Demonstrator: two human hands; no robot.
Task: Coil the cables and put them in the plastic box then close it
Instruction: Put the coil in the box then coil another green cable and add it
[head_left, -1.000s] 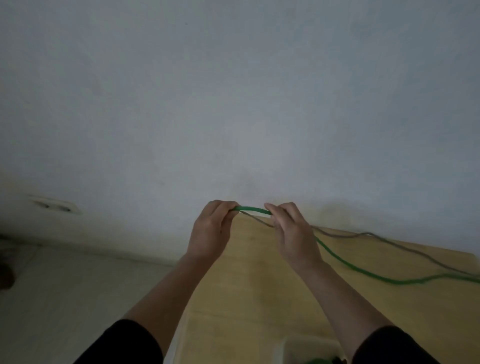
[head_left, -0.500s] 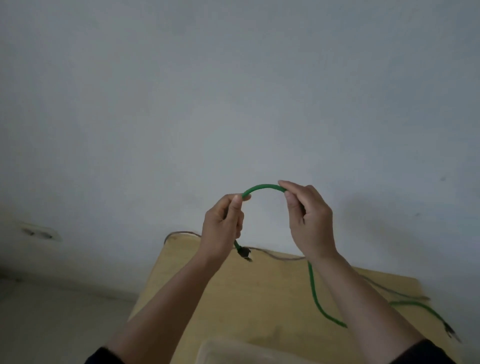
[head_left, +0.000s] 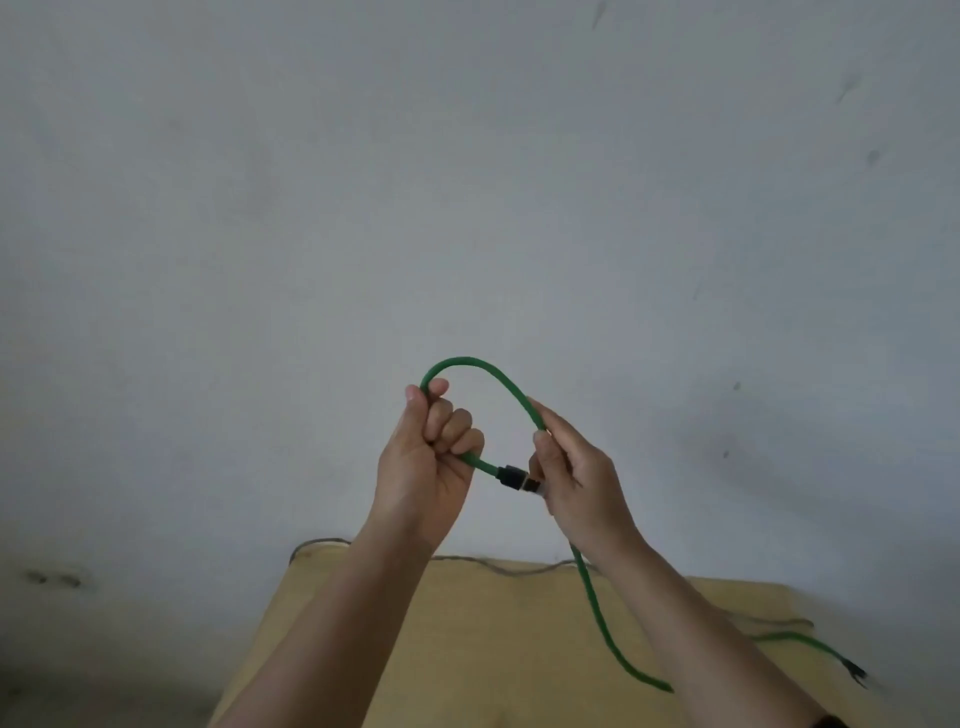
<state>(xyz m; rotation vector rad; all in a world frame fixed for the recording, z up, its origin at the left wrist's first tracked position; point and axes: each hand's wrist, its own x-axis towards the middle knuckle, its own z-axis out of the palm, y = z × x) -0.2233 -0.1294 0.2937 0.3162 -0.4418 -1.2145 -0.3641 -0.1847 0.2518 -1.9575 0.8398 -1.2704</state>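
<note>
A pale wall (head_left: 467, 182) fills most of the view. Below it stands a yellow table (head_left: 493, 639), and I use this table as the reference for all places.

Both hands are raised above the far edge of the table, in front of the wall. The left hand (head_left: 426, 467) is closed in a fist around the green cable (head_left: 480, 366), which enters it at the top, between thumb and forefinger. The cable comes out again at the bottom of the fist and ends in a dark plug (head_left: 514, 477). The right hand (head_left: 576, 483) is pinched on the same cable, with the thumb pressing it against the fingers. The tip of the plug reaches this hand.

Between the two hands the cable makes an arch, higher than both of them. Under the right hand it hangs down to the table, lies across the right part, and its other end (head_left: 854, 678) rests near the right edge.

A thin grey cable (head_left: 519, 569) lies along the far edge of the table, next to the wall.

The box is not in view.
</note>
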